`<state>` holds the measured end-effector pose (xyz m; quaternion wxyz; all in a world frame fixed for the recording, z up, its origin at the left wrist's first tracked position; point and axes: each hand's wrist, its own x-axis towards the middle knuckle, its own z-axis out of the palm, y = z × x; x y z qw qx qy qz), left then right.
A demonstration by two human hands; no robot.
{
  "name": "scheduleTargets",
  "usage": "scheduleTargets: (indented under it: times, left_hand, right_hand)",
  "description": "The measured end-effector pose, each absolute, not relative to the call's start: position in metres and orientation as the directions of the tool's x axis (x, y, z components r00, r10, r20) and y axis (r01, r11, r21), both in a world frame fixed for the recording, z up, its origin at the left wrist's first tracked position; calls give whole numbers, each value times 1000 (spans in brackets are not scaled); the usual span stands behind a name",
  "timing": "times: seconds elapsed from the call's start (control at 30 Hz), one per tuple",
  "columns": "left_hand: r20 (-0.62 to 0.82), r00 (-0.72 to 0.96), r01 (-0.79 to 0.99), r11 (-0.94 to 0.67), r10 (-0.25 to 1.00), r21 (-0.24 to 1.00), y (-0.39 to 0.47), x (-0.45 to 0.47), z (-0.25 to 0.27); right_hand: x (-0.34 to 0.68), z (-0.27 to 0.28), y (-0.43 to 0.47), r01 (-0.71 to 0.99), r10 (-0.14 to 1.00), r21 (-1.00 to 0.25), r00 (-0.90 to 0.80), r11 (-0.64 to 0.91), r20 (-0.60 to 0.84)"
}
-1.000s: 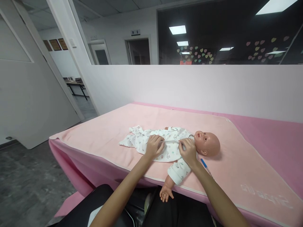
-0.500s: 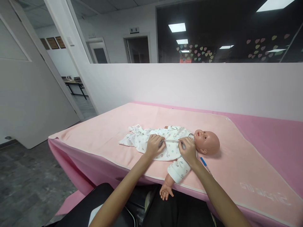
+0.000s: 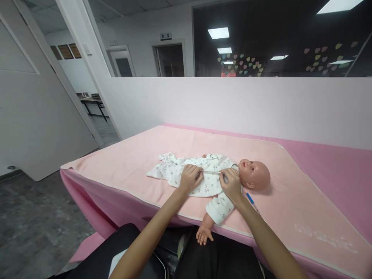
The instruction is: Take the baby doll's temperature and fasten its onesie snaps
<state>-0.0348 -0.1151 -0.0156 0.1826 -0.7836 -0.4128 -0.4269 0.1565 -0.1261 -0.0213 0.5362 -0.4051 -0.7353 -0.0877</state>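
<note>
Change: over the last second, hardly anything is shifting; the framing is drifting slightly while both hands are keeping their places, so the work in hand appears to be holding steady.
Left hand (image 3: 190, 178): is lying over the middle of the garment, back upward, fingers curling; thumb and fingertips appear to be pinching one end of the strip.
Right hand (image 3: 231, 181): is bending over the chest just beside the doll's chin, gripping the strip's other end between thumb and fingers.
Forearms: are reaching in from the lower edge, slanting towards each other, with the wrists staying apart.
White strip (image 3: 211, 171): is running nearly straight between the two hands, looking drawn out; whether it is forming part of the garment, one cannot tell.
Printed garment (image 3: 210, 186): is covering the doll's body, its leg end spreading out to the left.
Baby doll (image 3: 257, 175): is lying on its back, head to the right; its near arm is reaching past the table edge.
Blue-tipped stick (image 3: 250, 198): is resting near the doll's head, beside the right forearm, which is partly hiding it.
Peach blanket (image 3: 308, 205): is lying beneath the doll, over a pink cloth (image 3: 343, 164).
</note>
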Motion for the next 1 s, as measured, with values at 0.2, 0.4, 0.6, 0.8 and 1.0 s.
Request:
scheduleTargets:
  times: [0.2, 0.4, 0.6, 0.8, 1.0]
  left_hand:
    - [791, 343, 760, -644, 507, 84, -118, -37, -13]
    - [775, 335, 770, -630, 536, 103, -117, -37, -14]
    - [798, 318, 792, -606, 512, 74, -115, -36, -15]
    - [819, 273, 809, -581, 505, 89, -116, -35, -15]
    - [831, 183, 831, -534, 526, 155, -115, -38, -16]
  right_hand:
    - [157, -21, -126, 688, 508, -312, -96, 655, 856]
    - [156, -22, -126, 685, 505, -310, -97, 660, 858]
    - [156, -22, -126, 689, 501, -307, -94, 656, 860]
    - [156, -21, -126, 693, 508, -308, -97, 652, 856]
    - [156, -21, -126, 692, 504, -306, -97, 654, 858]
